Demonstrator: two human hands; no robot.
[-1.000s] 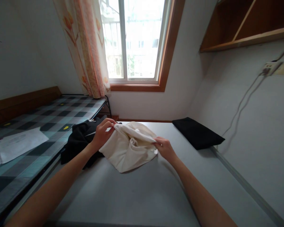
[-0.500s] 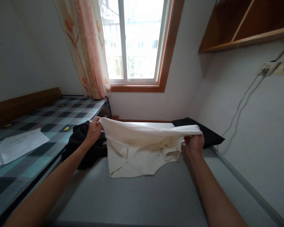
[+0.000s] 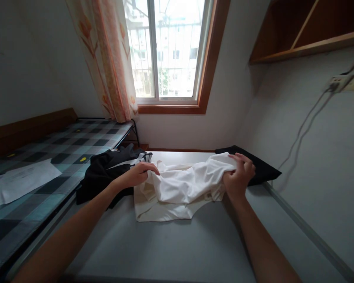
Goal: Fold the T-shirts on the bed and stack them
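Note:
A white garment, seemingly a shirt [image 3: 183,184], lies bunched on the pale table [image 3: 165,247], its upper layer wrinkled over a flatter lower layer with a curved edge. My left hand [image 3: 137,174] pinches the cloth at its left end. At the right end, my right hand [image 3: 239,173] grips the fabric between thumb and fingers. A pile of black clothing [image 3: 106,173] with a grey and white striped part sits just behind and left of my left hand. Beyond my right hand lies a flat black folded cloth [image 3: 261,169], partly hidden by that hand.
On the left is a bed with a checked cover [image 3: 47,157] and white papers [image 3: 20,181] on it. A window [image 3: 168,51] with a flowered curtain [image 3: 109,59] is ahead. A wooden shelf [image 3: 309,47] and a socket with cables [image 3: 338,84] are on the right wall.
My left hand has moved right and slightly down, bringing the cloth's left end inward. The stretched upper layer has sagged into folds. My right hand still holds its end. More of the black pile shows.

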